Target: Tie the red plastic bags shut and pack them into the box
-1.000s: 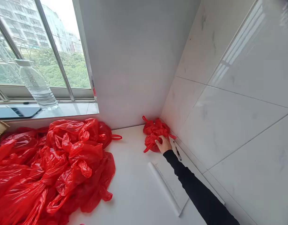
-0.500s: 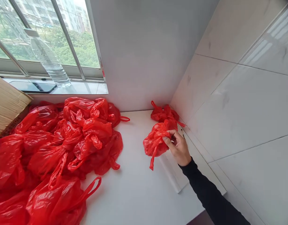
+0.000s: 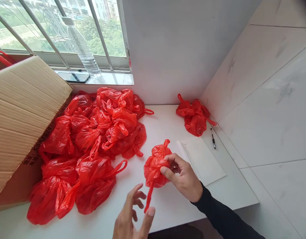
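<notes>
The right hand [image 3: 184, 181] pinches a red plastic carrier bag [image 3: 155, 166], its bulk just left of the grip; below-left, the left hand [image 3: 131, 215] is spread, holding nothing. Such a light pinch might slip or tear the thin film.

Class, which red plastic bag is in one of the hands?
The red plastic bag between the large pile and the corner cluster: the right hand pinches it; neither hand touches the others.
</notes>
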Available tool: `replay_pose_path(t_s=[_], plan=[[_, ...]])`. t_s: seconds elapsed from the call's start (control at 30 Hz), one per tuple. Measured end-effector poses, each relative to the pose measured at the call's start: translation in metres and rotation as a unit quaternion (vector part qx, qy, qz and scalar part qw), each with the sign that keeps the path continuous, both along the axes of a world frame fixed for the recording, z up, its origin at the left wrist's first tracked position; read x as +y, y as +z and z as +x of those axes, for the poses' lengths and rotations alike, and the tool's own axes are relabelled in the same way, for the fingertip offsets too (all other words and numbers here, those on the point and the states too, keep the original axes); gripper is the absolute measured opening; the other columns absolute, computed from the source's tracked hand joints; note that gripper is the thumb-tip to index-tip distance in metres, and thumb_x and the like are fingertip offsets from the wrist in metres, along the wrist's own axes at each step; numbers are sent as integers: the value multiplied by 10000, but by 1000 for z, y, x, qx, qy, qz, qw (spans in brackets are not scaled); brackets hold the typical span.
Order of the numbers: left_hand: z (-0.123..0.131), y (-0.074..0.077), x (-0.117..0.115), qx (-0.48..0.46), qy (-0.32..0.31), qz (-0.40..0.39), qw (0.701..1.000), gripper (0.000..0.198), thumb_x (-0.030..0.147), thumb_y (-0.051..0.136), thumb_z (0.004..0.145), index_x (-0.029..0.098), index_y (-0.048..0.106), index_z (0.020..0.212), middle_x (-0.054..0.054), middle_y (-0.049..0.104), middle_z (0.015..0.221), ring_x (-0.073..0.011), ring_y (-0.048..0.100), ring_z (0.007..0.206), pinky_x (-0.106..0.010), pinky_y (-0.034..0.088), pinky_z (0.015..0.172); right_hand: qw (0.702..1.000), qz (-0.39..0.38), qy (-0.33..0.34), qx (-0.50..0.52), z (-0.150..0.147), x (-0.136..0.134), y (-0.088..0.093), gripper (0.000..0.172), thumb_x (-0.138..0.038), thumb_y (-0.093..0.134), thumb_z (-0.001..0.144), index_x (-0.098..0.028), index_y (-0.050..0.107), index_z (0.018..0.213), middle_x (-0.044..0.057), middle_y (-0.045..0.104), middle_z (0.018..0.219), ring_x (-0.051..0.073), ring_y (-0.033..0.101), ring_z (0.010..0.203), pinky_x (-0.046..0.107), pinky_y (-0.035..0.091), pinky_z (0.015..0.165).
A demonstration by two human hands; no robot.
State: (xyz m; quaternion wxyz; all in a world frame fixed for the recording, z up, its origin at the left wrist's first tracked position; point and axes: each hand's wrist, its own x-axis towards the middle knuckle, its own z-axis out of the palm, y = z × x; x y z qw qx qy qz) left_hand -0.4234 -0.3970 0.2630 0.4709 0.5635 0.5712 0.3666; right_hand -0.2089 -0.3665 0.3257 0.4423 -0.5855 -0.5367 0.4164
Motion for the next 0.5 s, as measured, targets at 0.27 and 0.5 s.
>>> replay_pose_path(t_s=[0.27, 0.5], plan=[[20, -23, 16, 55, -51, 30, 997, 288, 509, 477, 925, 248, 578, 997, 29, 545, 703, -137, 448, 605, -233, 394, 592, 995, -58, -85, 15, 24, 25, -34, 561, -552, 583, 886, -242, 427, 1326, -61, 538, 717, 91, 457, 509, 237, 425, 507], [12, -18, 12, 89, -65, 35, 993, 375, 493, 441, 945, 211, 440, 697, 44, 262, 616, -114, 233, 556, -227, 286, 527, 995, -58, -30, 81, 28, 39, -43, 383, -556, 591, 876, -184, 569, 786, -47, 503, 633, 71, 417, 468, 212, 345, 417]])
